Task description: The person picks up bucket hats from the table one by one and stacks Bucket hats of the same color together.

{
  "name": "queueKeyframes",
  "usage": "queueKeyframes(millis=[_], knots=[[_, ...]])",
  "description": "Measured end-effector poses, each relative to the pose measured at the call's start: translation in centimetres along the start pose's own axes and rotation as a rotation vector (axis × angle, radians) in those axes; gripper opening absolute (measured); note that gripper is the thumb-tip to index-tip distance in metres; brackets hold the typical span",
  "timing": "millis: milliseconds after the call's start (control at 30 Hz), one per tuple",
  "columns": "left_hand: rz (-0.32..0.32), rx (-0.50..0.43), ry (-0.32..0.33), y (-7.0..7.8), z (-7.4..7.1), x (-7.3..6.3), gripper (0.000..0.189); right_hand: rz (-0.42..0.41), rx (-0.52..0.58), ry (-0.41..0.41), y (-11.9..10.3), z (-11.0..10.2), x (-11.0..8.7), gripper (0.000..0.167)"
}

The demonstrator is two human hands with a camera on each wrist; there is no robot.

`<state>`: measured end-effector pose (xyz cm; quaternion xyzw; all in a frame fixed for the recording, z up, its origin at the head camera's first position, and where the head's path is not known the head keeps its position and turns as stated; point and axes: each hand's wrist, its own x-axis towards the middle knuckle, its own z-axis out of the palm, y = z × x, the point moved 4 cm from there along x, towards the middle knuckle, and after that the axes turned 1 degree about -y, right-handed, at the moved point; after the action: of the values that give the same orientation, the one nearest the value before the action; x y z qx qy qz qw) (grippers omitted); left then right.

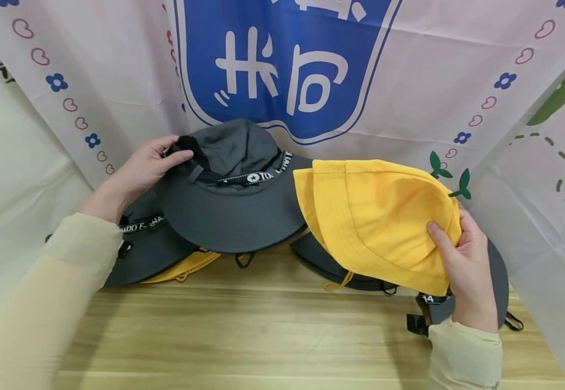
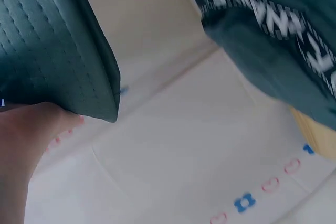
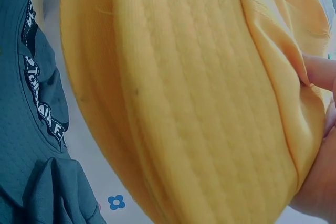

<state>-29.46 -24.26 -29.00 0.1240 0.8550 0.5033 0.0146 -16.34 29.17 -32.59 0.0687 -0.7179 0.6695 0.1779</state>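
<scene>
The L hand (image 1: 138,169) is pinching the grey hat (image 1: 233,216) at its left edge & the R hand (image 1: 469,265) is gripping the yellow hat (image 1: 384,222) by its crown — both in front of the curtain (image 1: 423,81), w/ other hats (image 1: 148,265) lying on the table (image 1: 262,336). A light hold is prob. serving best — sparing the brims creases & avoiding the green sprouts (image 1: 463,187).

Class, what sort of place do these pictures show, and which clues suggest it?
Perhaps a small booth or display corner: printed white cloth hangs behind a wood-grain surface where dark hats lie, and the right hand holds a yellow hat.
</scene>
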Motion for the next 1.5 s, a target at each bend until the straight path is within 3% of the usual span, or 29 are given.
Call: queueKeyframes(millis=[167,333,533,700,867,1033,1233,1400,1500], knots=[[0.021,0.079,-0.088,0.5,4.0,1.3,0.036,0.016,0.000,0.003,0.0,-0.5,-0.1,0.025],[0.097,0.094,-0.178,0.6,8.6,2.9,0.028,0.017,0.043,-0.015,0.0,-0.8,-0.1,0.022],[0.092,0.077,-0.253,0.5,14.2,3.9,0.027,0.063,-0.082,-0.082,0.5,-0.6,0.1,0.023],[0.092,0.145,-0.244,0.4,18.5,4.2,0.029,0.062,-0.173,-0.112,0.9,-0.1,0.3,0.019],[0.070,0.174,-0.207,0.1,21.9,4.4,0.036,0.079,-0.248,-0.125,1.1,0.1,0.4,0.019],[0.014,0.151,-0.162,-0.5,24.0,4.5,0.040,0.089,-0.376,-0.127,1.3,0.1,0.5,0.018],[-0.073,0.205,-0.110,-1.2,25.3,4.5,0.037,0.080,-0.449,-0.126,1.5,0.1,0.5,0.019],[-0.161,0.247,-0.137,-2.0,26.0,4.4,0.044,0.104,-0.497,-0.138,1.8,0.1,0.6,0.023],[-0.153,0.201,-0.162,-2.2,25.9,4.4,0.043,0.128,-0.514,-0.149,2.0,0.1,0.6,0.026]])
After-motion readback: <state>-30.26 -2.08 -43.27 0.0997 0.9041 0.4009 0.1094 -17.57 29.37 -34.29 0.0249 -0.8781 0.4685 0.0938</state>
